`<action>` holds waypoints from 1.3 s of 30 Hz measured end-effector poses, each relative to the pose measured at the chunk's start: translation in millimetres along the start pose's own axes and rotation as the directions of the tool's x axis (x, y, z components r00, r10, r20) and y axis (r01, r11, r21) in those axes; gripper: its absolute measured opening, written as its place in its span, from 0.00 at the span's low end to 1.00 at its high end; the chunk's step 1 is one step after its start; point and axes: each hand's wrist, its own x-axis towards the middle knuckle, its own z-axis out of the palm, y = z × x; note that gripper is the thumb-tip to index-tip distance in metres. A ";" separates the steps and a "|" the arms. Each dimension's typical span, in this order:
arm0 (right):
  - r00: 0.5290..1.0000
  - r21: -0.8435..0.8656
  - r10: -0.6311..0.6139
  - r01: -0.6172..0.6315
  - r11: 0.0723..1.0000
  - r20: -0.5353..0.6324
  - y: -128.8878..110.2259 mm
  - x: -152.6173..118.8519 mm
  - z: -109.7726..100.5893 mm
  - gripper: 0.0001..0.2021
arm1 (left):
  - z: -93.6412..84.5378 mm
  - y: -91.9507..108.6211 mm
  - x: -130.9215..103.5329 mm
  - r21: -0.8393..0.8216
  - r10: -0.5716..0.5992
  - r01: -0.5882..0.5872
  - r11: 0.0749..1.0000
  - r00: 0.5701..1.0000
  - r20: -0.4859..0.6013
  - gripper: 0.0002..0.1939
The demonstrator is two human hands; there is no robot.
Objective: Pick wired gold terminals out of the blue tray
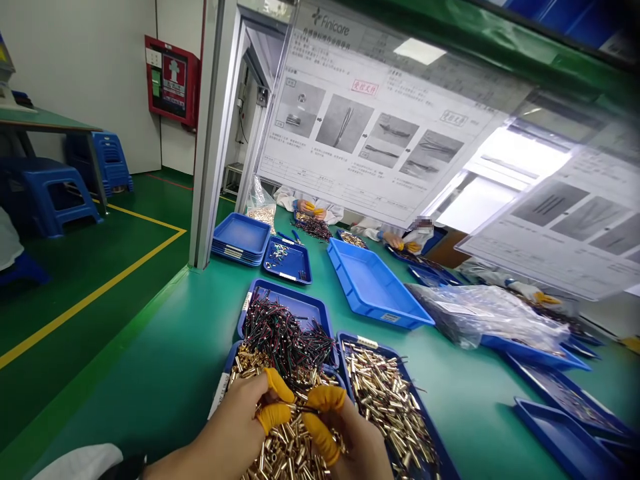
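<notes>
My left hand, with yellow finger cots on thumb and forefinger, is closed in a pinch. Opposite it, my right hand pinches too, with the same yellow cots. A thin dark wire spans the small gap between the fingertips; whether a metal sleeve is on it is too small to tell. Both hands are above a blue tray full of short brass tubes. Just beyond, dark wires with red and green strands heap in another blue tray. To the right, a third tray holds longer brass pieces.
A light blue bin stands farther back, beside a small parts tray and stacked trays. Plastic bags lie at right. Instruction sheets hang above the green table. Co-workers' gloved hands work opposite.
</notes>
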 end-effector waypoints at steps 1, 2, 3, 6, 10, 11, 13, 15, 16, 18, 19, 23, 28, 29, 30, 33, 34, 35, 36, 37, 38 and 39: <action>0.998 -0.087 -0.053 0.051 0.995 -0.016 -0.3 0.8 -2.4 0.07 | -0.4 1.0 0.3 -0.012 -0.015 0.015 1.000 1.000 -0.009 0.03; 0.996 -0.167 -0.091 0.088 0.982 -0.010 -0.8 1.2 -4.0 0.08 | -0.7 1.6 0.7 -0.025 -0.016 0.016 1.000 1.000 -0.010 0.03; 0.993 -0.233 -0.114 0.110 0.966 -0.003 -1.3 1.2 -4.4 0.10 | -0.7 1.7 1.0 -0.035 -0.009 0.008 0.999 1.000 -0.010 0.03; 0.992 -0.318 -0.116 0.098 0.943 -0.039 -1.1 -1.7 0.0 0.19 | -0.3 0.0 1.5 -0.050 0.015 -0.015 0.999 1.000 -0.005 0.03; 0.991 -0.283 -0.102 0.073 0.956 -0.090 3.2 -8.0 8.6 0.21 | 0.4 -2.9 0.2 -0.027 0.014 -0.013 1.000 1.000 0.011 0.05; 0.991 -0.263 -0.106 0.081 0.961 -0.082 3.7 -8.9 9.4 0.19 | 0.3 -3.5 -0.4 -0.017 0.015 -0.015 1.000 1.000 0.015 0.06; 0.997 -0.186 -0.071 0.062 0.981 -0.043 1.9 -8.6 8.8 0.13 | 0.1 -4.9 -1.8 0.006 0.033 -0.033 0.999 0.999 0.023 0.07; 0.997 0.007 0.075 -0.075 0.997 0.031 -3.8 -5.5 6.2 0.11 | 0.0 -6.6 -2.9 0.030 0.060 -0.061 0.998 0.998 0.030 0.09; 0.982 0.146 0.165 -0.178 0.973 0.095 -7.6 -3.4 4.7 0.11 | -0.1 -7.5 -3.4 0.041 0.077 -0.078 0.996 0.996 0.038 0.10; 0.929 0.424 0.264 -0.355 0.833 0.258 -14.4 0.8 2.4 0.14 | 0.0 -8.9 -4.0 0.048 0.104 -0.107 0.993 0.993 0.060 0.11; 0.910 0.529 0.265 -0.403 0.747 0.319 -16.5 2.2 2.1 0.15 | 0.0 -9.3 -4.3 0.045 0.111 -0.114 0.993 0.992 0.066 0.11; 0.896 0.725 0.251 -0.445 0.526 0.367 -14.4 2.7 8.8 0.14 | -0.8 -9.2 -5.8 0.020 0.120 -0.122 0.992 0.990 0.076 0.11; 0.907 0.725 0.305 -0.416 0.549 0.290 -15.6 1.4 26.2 0.15 | -2.2 -6.7 -7.0 0.065 0.094 -0.101 0.993 0.989 0.114 0.09; 0.905 0.712 0.310 -0.422 0.562 0.291 -17.9 1.7 26.8 0.15 | -2.0 -6.1 -7.0 0.068 0.089 -0.097 0.993 0.990 0.112 0.10; 0.903 0.694 0.312 -0.428 0.579 0.297 -20.0 2.3 24.7 0.16 | -1.6 -5.7 -7.0 0.076 0.087 -0.095 0.993 0.991 0.106 0.10; 0.905 0.585 0.357 -0.422 0.692 0.231 -21.1 5.2 -0.7 0.18 | 1.0 -6.9 -7.0 0.169 0.117 -0.137 0.976 0.985 0.123 0.07; 0.915 0.521 0.376 -0.395 0.757 0.148 -18.8 6.5 -15.2 0.18 | 2.3 -8.5 -6.9 0.226 0.164 -0.197 0.954 0.974 0.159 0.04; 0.921 0.424 0.389 -0.366 0.829 0.034 -15.1 8.1 -31.2 0.17 | 3.7 -10.8 -6.9 0.288 0.238 -0.293 0.912 0.948 0.212 0.03; 0.922 0.309 0.371 -0.323 0.894 -0.110 -10.5 9.7 -47.1 0.16 | 5.4 -13.6 -6.8 0.345 0.325 -0.410 0.844 0.904 0.280 0.03; 0.908 0.155 0.346 -0.316 0.936 -0.235 -5.5 11.4 -61.2 0.13 | 7.1 -16.5 -6.5 0.393 0.405 -0.522 0.757 0.847 0.344 0.04; 0.893 -0.025 0.301 -0.328 0.944 -0.333 -0.6 13.1 -72.0 0.11 | 8.8 -19.4 -6.3 0.434 0.467 -0.608 0.665 0.792 0.394 0.05; 0.881 -0.194 0.268 -0.363 0.911 -0.390 3.5 14.9 -78.0 0.09 | 10.5 -21.8 -6.0 0.470 0.503 -0.662 0.584 0.749 0.431 0.05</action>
